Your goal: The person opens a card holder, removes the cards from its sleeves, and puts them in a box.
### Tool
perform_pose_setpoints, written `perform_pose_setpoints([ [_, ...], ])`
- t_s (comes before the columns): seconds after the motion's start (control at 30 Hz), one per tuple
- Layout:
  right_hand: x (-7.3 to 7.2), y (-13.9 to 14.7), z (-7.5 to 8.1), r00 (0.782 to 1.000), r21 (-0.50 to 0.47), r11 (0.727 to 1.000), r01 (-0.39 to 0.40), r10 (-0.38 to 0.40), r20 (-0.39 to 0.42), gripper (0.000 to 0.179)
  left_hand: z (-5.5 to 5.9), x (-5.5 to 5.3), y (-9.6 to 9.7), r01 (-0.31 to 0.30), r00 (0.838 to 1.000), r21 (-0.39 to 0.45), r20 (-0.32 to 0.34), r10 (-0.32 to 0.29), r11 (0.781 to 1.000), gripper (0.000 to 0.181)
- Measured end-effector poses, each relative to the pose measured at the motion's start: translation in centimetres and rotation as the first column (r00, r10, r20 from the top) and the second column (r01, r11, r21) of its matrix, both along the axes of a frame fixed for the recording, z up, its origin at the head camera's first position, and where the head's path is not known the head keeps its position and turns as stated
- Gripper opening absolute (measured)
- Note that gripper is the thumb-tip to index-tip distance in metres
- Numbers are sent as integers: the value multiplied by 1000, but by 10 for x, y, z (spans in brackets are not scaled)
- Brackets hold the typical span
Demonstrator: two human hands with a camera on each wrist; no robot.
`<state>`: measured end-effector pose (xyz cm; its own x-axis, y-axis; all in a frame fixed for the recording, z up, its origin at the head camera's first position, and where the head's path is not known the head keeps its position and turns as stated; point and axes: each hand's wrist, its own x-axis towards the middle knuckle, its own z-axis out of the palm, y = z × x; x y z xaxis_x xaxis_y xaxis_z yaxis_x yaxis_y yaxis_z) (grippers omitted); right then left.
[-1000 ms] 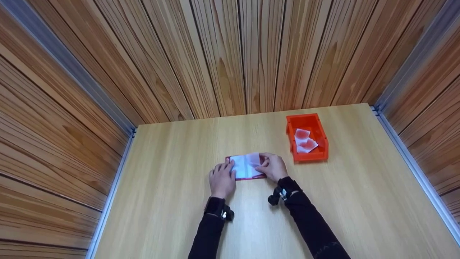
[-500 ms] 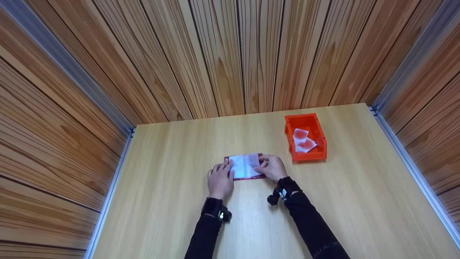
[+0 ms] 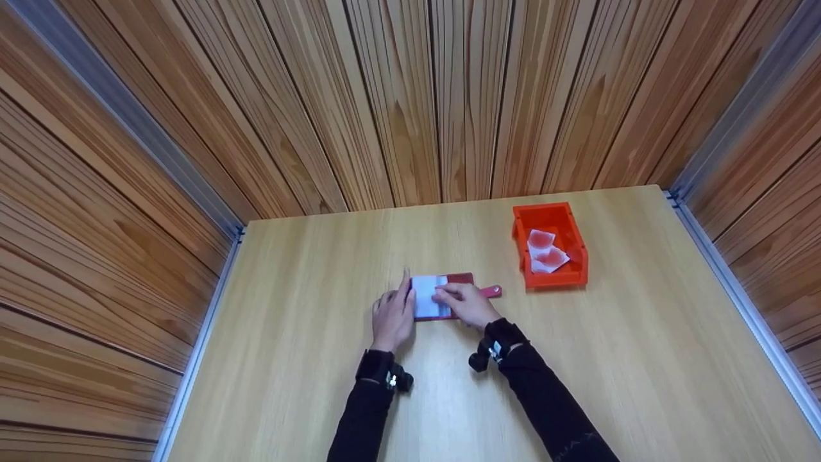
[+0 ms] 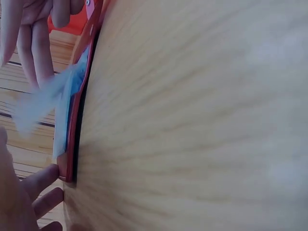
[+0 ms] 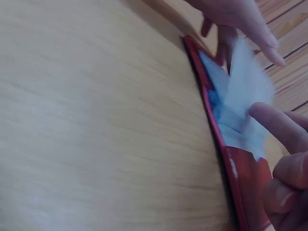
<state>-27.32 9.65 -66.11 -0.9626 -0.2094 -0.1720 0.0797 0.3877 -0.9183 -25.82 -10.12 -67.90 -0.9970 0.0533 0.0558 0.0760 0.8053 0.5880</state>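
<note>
A red card wallet [image 3: 460, 280] with clear page sleeves [image 3: 428, 298] lies unfolded on the table, its snap strap [image 3: 492, 292] sticking out on the right. One sleeve [image 5: 250, 79] stands lifted and blurred in both wrist views. My right hand [image 3: 471, 307] reaches over the wallet from the right. Its extended index finger [image 5: 276, 122] presses against the lifted sleeve, while the lower fingers bend beneath. At the wallet's left edge rests my left hand [image 3: 392, 319], fingers extended and thumb along the sleeves. In the left wrist view, its fingertips [image 4: 45, 179] touch the wallet's corner.
An orange-red plastic bin [image 3: 557, 280] stands at the back right, holding white cards [image 3: 549, 259] with red patches. Wooden plank walls [image 3: 410, 102] enclose the light wood table [image 3: 308, 359] at the back and sides.
My right hand has moved left from the wallet's right side, swinging a sleeve page leftward. The red right cover and strap now show. My left fingers have shifted to the wallet's left edge.
</note>
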Motion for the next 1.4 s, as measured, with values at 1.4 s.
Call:
perform_pose_setpoints([
  [1.4,5,63,-5,951,565,825,-30,197,-237,73,-1,5,0,82,997,-182,3,-83,980,47],
])
